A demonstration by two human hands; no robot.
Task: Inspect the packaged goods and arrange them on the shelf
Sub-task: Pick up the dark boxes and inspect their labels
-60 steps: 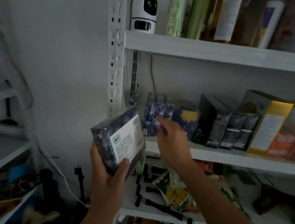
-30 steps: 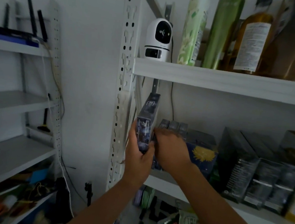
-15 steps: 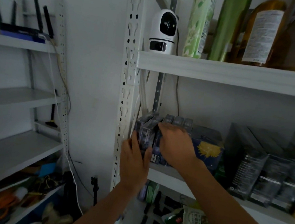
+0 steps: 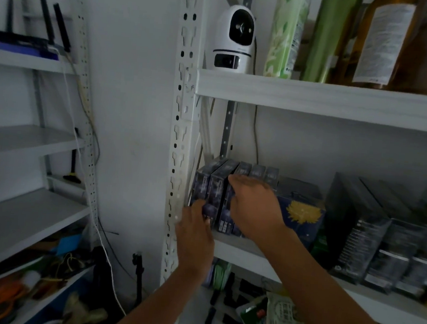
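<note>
Boxes (image 4: 215,188) upright, spines outward; left hand (image 4: 195,235) apparently pressing.

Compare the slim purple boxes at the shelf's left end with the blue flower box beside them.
The slim purple boxes are narrow, several in a row; the blue flower box is one, much wider. The purple boxes carry a dark print; the blue box a yellow flower. Both stand upright on the same shelf.
</note>
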